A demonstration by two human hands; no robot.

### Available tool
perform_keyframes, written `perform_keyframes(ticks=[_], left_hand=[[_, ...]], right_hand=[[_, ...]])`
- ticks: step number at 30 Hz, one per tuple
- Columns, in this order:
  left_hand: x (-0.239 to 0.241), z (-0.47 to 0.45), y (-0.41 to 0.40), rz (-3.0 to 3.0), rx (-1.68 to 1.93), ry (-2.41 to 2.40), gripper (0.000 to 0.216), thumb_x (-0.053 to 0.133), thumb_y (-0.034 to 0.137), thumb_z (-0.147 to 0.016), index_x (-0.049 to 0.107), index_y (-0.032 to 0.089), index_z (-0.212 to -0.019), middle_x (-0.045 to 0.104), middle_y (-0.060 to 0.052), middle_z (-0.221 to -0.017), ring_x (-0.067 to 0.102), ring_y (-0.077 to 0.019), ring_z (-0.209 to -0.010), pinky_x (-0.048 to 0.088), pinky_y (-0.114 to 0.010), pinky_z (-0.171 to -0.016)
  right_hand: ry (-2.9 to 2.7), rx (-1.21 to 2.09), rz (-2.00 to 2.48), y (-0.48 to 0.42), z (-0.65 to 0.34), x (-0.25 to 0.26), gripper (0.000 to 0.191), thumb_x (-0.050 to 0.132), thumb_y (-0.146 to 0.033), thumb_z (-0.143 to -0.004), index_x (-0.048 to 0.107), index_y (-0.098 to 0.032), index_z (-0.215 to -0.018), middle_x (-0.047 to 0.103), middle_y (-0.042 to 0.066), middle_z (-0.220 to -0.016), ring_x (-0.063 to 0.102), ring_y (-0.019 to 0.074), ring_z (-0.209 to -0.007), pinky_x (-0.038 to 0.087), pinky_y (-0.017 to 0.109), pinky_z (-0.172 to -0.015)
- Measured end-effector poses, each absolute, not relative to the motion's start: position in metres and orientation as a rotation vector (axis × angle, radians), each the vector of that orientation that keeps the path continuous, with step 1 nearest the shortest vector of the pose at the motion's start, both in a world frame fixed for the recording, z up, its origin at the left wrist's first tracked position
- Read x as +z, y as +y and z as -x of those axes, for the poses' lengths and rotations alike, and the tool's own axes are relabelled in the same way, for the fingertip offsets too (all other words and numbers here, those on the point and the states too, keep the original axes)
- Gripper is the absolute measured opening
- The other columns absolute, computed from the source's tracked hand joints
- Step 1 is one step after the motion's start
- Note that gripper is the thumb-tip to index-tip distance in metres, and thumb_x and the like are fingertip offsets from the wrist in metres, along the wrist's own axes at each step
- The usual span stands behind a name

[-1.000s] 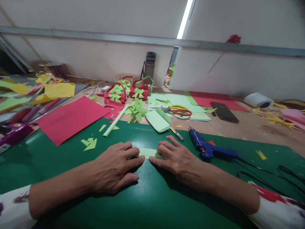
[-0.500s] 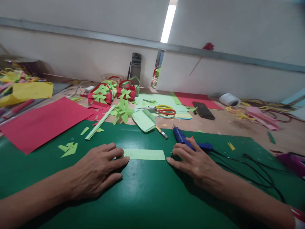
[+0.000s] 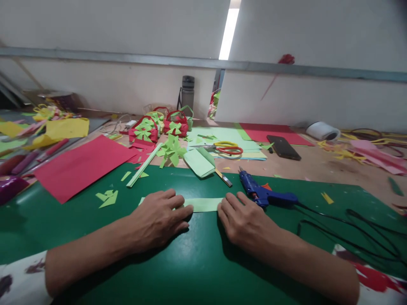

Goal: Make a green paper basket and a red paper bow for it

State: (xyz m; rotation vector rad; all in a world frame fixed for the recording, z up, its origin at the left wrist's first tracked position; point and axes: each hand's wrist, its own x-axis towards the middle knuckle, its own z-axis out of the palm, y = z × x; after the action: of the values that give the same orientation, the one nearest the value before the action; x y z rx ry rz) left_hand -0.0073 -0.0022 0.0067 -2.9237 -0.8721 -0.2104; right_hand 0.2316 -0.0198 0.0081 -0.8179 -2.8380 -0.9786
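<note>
- Since half a second ago the right hand has drawn in from beside the glue gun to the right end of the light green paper strip, and the left hand has slid along so more of the strip's left part is covered
- The strip lies flat on the green cutting mat, between the two hands, with a short bit showing past the left hand's thumb side
- Left hand: palm down, fingers spread and loose, pressing flat on the strip, not clenched around anything
- Right hand: palm down, fingers extended, fingertips resting on the strip's right end, gripping nothing
- The blue glue gun lies on the mat just beside the right hand, its black cord trailing off to the right
- Behind the mat stand small red paper baskets, with green paper bows on them; what is inside cannot be told
- A dark water bottle stands upright by the wall, lid on
- Red-handled scissors rest on a stack of pale green sheets, a black phone near them
- A red sheet overlaps the mat's left edge
</note>
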Motion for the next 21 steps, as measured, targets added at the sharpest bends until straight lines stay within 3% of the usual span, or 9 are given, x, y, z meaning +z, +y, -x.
perform_keyframes(ticks=[6, 9, 12, 16, 21], left_hand=[[0.007, -0.005, -0.002, 2.797, -0.211, -0.969, 0.022, 0.052, 0.041, -0.087, 0.055, 0.019, -0.088, 0.056, -0.004, -0.081, 0.044, -0.0204, -0.073, 0.032, -0.033, -0.061], [0.006, -0.008, -0.004, 2.723, -0.291, -0.883, 0.011, 0.048, 0.025, -0.089, 0.055, 0.017, -0.089, 0.055, -0.005, -0.080, 0.044, -0.0199, -0.071, 0.032, -0.034, -0.062], [0.005, -0.008, -0.006, 2.695, -0.343, -0.752, 0.015, 0.041, 0.012, -0.089, 0.054, 0.015, -0.082, 0.053, -0.005, -0.073, 0.042, -0.0181, -0.065, 0.030, -0.034, -0.060], [0.002, -0.007, -0.009, 2.684, -0.427, -0.722, 0.023, 0.038, 0.010, -0.088, 0.053, 0.015, -0.072, 0.049, -0.004, -0.065, 0.040, -0.0175, -0.061, 0.030, -0.034, -0.058], [0.002, -0.005, -0.011, 2.768, -0.461, -0.793, 0.024, 0.038, 0.009, -0.088, 0.055, 0.015, -0.072, 0.052, -0.005, -0.067, 0.039, -0.0170, -0.061, 0.030, -0.034, -0.059]], right_hand=[[-2.859, -1.014, 0.878, -0.020, -0.230, 0.012, 0.017, 0.048, -0.006, -0.078, 0.060, -0.014, -0.069, 0.057, 0.008, -0.062, 0.050, 0.0227, -0.059, 0.034, 0.039, -0.058], [-2.804, -0.967, 0.895, -0.023, -0.231, 0.016, 0.018, 0.048, -0.006, -0.078, 0.059, -0.015, -0.068, 0.055, 0.008, -0.062, 0.048, 0.0226, -0.059, 0.034, 0.039, -0.060], [-2.727, -0.907, 0.896, -0.025, -0.231, 0.017, 0.018, 0.047, -0.005, -0.078, 0.060, -0.014, -0.069, 0.056, 0.008, -0.063, 0.048, 0.0232, -0.061, 0.035, 0.040, -0.064], [-2.691, -0.684, 0.882, -0.026, -0.228, 0.014, 0.019, 0.046, -0.006, -0.082, 0.062, -0.013, -0.075, 0.057, 0.009, -0.071, 0.048, 0.0235, -0.069, 0.036, 0.040, -0.071], [-2.666, -0.417, 0.870, -0.019, -0.224, 0.006, 0.024, 0.042, -0.006, -0.085, 0.060, -0.013, -0.071, 0.054, 0.008, -0.070, 0.043, 0.0200, -0.067, 0.035, 0.034, -0.065]])
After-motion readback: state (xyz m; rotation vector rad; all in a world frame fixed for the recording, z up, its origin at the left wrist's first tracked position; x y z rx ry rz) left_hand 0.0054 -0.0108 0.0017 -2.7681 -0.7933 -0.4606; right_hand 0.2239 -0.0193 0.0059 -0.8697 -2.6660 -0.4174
